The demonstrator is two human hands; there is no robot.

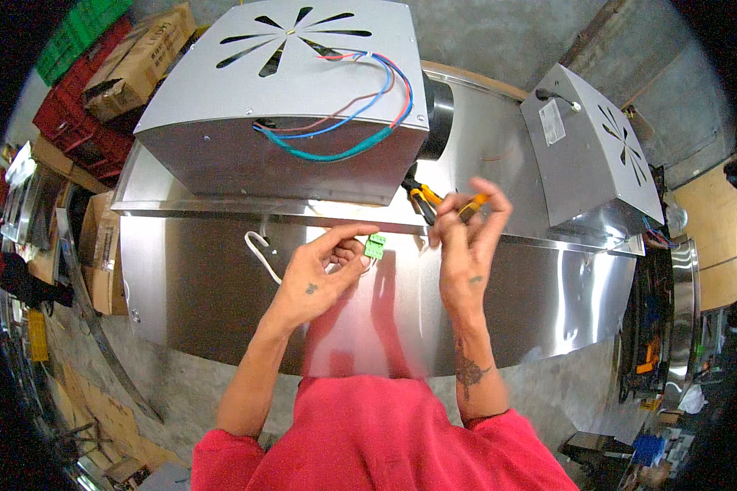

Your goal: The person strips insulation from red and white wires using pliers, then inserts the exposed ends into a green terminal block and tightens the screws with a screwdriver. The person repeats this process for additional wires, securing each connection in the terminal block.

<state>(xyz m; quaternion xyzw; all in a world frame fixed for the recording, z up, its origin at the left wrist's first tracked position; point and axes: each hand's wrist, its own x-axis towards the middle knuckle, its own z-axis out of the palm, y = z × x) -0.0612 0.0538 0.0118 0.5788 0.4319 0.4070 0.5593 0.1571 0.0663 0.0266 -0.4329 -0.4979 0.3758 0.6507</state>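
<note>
Between the thumb and forefinger of my left hand (313, 278) is a small green terminal connector (374, 246). A white cable (259, 255) loops out to the left of that hand. My right hand (465, 254) is raised to the right of the connector, apart from it, its fingers curled and blurred by motion. A yellow-and-black tool handle (472, 208) shows among those fingers; its tip cannot be made out. Just left of the right hand, pliers with yellow-and-black handles (422, 196) lie on the stainless steel panel (205, 286).
A grey metal box (295, 90) with slotted vents and loose coloured wires (389, 102) stands beyond my hands. A second vented box (585, 155) is at the right. Cardboard (139, 65), a red crate (74, 123) and a green crate (82, 37) are stacked far left.
</note>
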